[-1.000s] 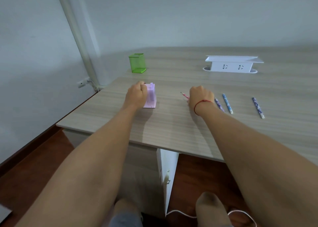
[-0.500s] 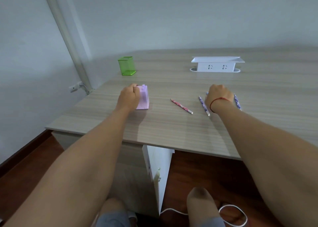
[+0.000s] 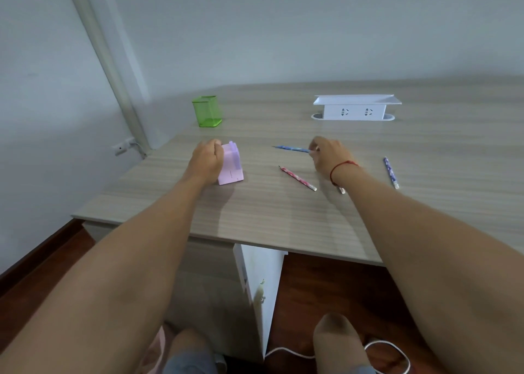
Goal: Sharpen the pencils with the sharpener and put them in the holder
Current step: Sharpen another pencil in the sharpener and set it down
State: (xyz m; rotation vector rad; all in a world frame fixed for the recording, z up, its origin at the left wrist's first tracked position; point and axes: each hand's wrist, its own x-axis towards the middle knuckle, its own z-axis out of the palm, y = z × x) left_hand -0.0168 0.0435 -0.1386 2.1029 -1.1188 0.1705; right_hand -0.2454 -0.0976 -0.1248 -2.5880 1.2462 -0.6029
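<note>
Head view: the left hand point(image 3: 206, 160) wraps its fingers point(image 3: 216, 148) round the pink sharpener point(image 3: 233, 167), likely bracing it on the surface point(image 3: 283, 217); the right hand point(image 3: 326, 154) pinches a blue pencil point(image 3: 290, 148), tip aimed sharpener-ward; the green holder point(image 3: 206, 111) stands behind.

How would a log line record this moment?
left hand: holds pink sharpener | right hand: pinches blue pencil, tip toward sharpener | red pencil: on table | green holder: looks empty

One wide-angle, head-worn view looks forward and down from above the table's point(image 3: 283, 217) near edge, close over it, facing its far edge and the wall point(image 3: 312, 33).
</note>
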